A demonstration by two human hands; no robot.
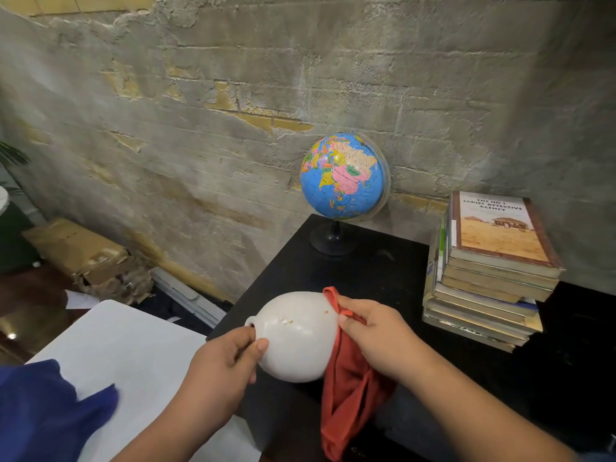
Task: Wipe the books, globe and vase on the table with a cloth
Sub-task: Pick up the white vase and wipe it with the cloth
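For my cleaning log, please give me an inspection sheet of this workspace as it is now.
Surface: black table.
Job's things: white vase held on its side, orange specks on it; red cloth against its base; globe upright at the back; stack of books at right.
Clutter: blue fabric on the white tabletop at left.
Hands: left hand grips the vase near its neck; right hand pinches the cloth.
Cables: nothing seen.
Surroundings: rough brick wall; torn cardboard box on the floor.

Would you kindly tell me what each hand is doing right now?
Left hand: grips the white vase near its neck.
Right hand: pinches the red cloth against the vase.
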